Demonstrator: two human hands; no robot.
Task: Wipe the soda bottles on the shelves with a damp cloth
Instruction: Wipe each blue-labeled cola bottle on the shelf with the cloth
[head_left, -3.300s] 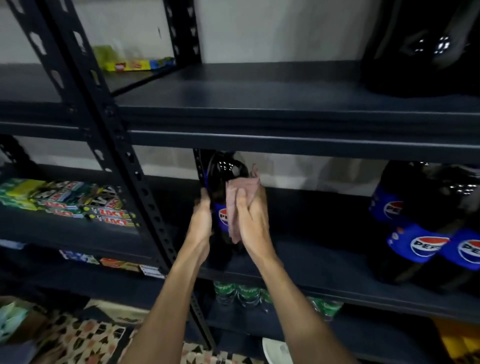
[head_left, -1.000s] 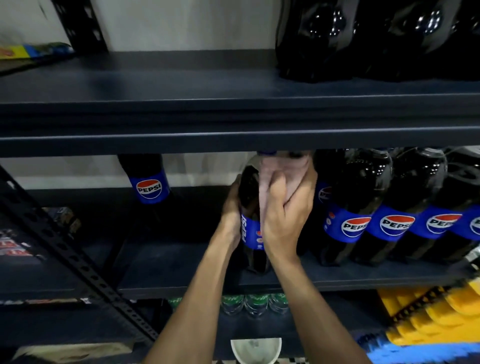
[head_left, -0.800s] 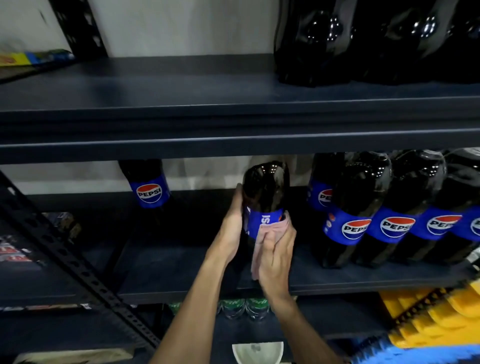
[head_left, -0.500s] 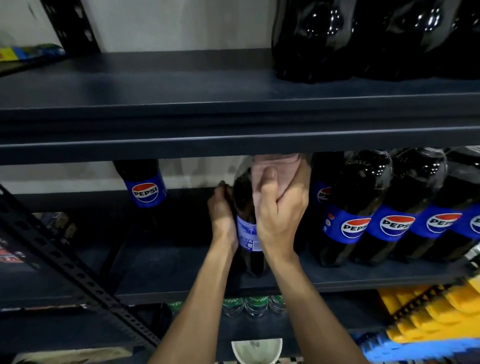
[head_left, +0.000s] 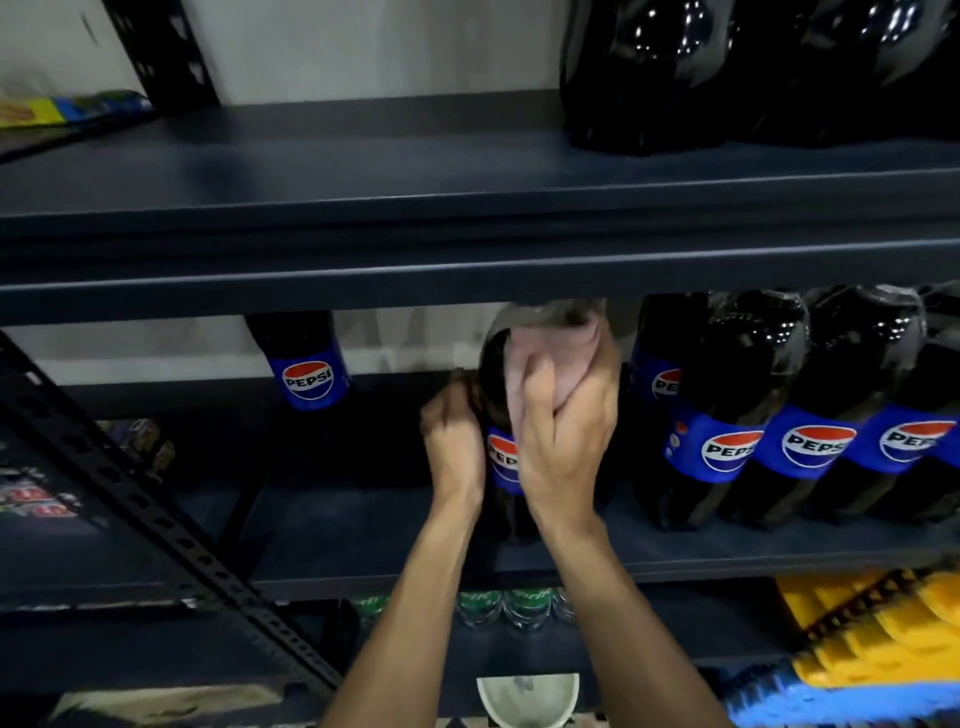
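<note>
My right hand (head_left: 566, 441) curls round the cloth (head_left: 566, 353) and presses it on the shoulder of the bottle (head_left: 500, 460), as high as half a second ago. My left hand (head_left: 452, 441) grips its left side. The logo now faces me, so I've turned it to a fresh side. It stands near the shelf (head_left: 363, 530) front edge, mid-length. The row (head_left: 727, 415) to the right is probably unwiped.

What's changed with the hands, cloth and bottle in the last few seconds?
The right hand has swept the cloth down to the label and back up to the shoulder of the bottle, which the left hand has turned, so its logo now faces out. Three seconds ago both hands worked on the lone bottle farther left. The left hand still grips its side; the row of bottles stays put.
</note>
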